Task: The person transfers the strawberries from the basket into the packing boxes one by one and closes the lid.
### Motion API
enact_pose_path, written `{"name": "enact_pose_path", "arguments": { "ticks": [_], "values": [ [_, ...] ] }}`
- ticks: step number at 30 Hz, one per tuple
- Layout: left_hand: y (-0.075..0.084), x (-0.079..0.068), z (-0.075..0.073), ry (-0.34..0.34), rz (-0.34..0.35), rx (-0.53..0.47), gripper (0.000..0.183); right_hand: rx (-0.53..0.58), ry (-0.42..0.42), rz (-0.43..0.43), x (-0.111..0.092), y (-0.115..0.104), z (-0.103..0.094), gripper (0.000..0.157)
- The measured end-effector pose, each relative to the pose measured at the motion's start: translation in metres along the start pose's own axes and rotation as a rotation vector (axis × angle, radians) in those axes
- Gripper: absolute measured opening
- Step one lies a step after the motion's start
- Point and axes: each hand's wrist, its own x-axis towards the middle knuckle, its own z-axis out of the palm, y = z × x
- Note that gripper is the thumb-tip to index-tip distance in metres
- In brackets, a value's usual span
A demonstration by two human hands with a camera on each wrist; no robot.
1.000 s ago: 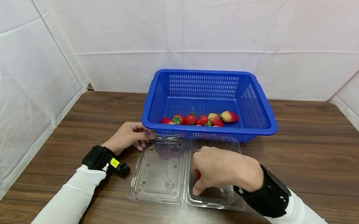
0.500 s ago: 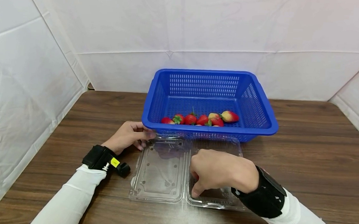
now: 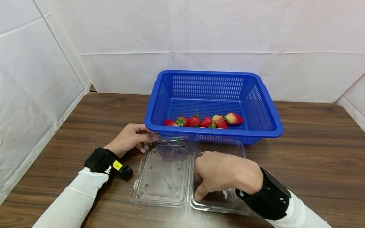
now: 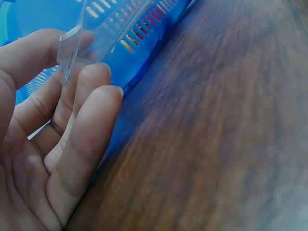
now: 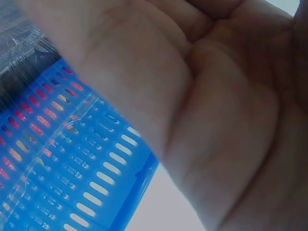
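In the head view a clear plastic clamshell box lies unfolded before the basket, its left half (image 3: 163, 175) flat on the table. My left hand (image 3: 134, 139) pinches the far left corner of that half; the left wrist view shows the plastic edge (image 4: 70, 48) between thumb and fingers. Over the box's right half (image 3: 217, 208), my right hand (image 3: 226, 172) reaches down with bent fingers, thumb near the hinge side. What lies beneath its fingers is hidden. Several strawberries (image 3: 193, 121) lie along the near side of the blue basket (image 3: 212, 131).
Behind the box, the basket overlaps its far edge from the head camera's angle. The brown wooden table (image 3: 312, 153) extends to both sides. White sheeting (image 3: 225, 26) encloses the back and sides.
A red bit of strawberry seen under my right hand one second ago is now out of sight. That hand has shifted slightly left and nearer. My left hand has stayed put.
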Motion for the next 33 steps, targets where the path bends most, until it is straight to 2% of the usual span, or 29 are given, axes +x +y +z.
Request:
{"name": "enact_pose_path", "arguments": {
  "ticks": [9, 25, 28, 33],
  "values": [
    [0.001, -0.0005, 0.0001, -0.002, -0.007, -0.001, 0.025, 0.025, -0.029, 0.007, -0.0014, 0.0009, -0.0019, 0.039],
    [0.0, 0.0004, 0.0009, 0.002, -0.012, 0.01, 0.025, -0.003, 0.005, -0.043, -0.0049, 0.001, -0.0037, 0.045],
    [0.0004, -0.0002, 0.0011, 0.005, -0.014, 0.009, 0.025, -0.013, 0.012, -0.063, -0.0047, 0.001, -0.0045, 0.041],
    [0.0, -0.0004, 0.0004, 0.003, -0.009, 0.009, 0.026, 0.0, 0.036, -0.085, -0.005, 0.0015, -0.0079, 0.022]
  ]
}}
